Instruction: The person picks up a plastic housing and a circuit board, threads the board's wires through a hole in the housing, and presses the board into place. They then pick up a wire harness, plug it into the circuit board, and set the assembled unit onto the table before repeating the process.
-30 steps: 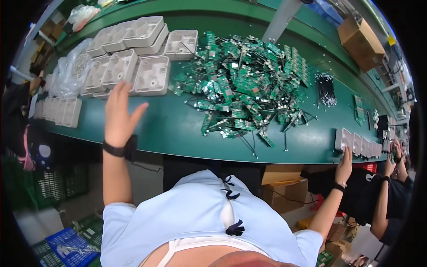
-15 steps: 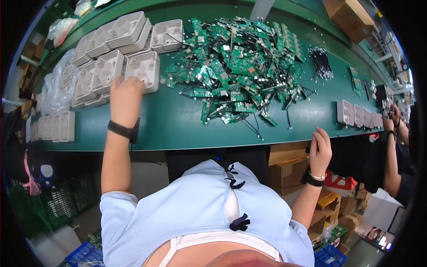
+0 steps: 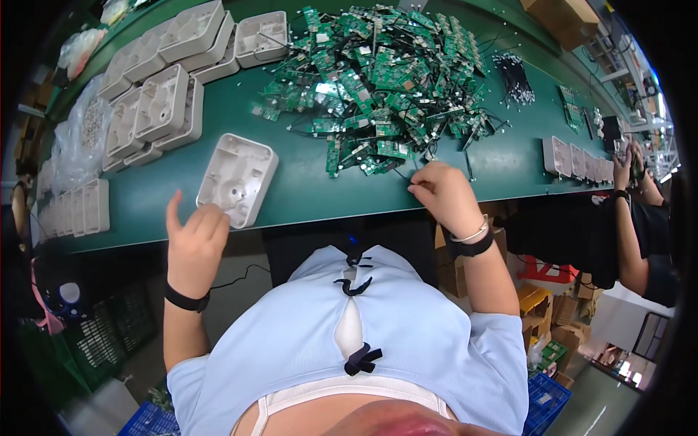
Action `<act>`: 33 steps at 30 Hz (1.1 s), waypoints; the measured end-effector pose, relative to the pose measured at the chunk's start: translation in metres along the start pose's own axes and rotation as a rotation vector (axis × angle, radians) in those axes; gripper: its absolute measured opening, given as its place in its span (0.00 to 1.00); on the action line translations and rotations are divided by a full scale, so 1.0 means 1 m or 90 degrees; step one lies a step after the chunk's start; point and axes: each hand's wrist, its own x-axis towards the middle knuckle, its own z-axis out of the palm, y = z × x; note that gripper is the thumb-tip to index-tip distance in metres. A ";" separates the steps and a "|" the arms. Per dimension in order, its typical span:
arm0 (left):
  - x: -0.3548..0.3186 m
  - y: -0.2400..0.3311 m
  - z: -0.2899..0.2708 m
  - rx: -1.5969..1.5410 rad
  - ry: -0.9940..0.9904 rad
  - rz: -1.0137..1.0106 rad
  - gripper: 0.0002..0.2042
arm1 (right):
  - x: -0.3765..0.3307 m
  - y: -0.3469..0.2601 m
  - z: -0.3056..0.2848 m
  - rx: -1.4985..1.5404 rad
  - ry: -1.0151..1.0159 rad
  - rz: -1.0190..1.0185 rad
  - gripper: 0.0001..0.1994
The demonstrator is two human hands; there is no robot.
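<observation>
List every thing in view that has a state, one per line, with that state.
left hand: half curled, forefinger raised, at the near edge of the white housing, gripping nothing
white housing: lying alone, hollow side up, on the green table
right hand: closed, fingertips pinching a thin black wire at the pile's edge
circuit boards: heaped loose, wires tangled
stacked housings: piled hollow side up
</observation>
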 end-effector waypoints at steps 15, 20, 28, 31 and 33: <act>-0.034 0.008 0.023 -0.236 0.112 -0.200 0.37 | 0.078 -0.097 0.008 1.235 -0.117 0.103 0.07; -0.030 0.021 0.050 -0.331 0.109 -0.357 0.53 | 0.088 -0.137 0.043 1.006 -0.068 0.042 0.06; -0.015 0.012 0.042 -0.456 0.189 -0.310 0.54 | 0.088 -0.168 0.075 0.827 -0.075 0.040 0.06; -0.012 0.010 0.045 -0.455 0.189 -0.291 0.54 | 0.087 -0.172 0.079 0.602 0.011 -0.141 0.04; -0.012 0.010 0.046 -0.456 0.188 -0.282 0.54 | 0.085 -0.172 0.080 0.575 0.043 -0.150 0.04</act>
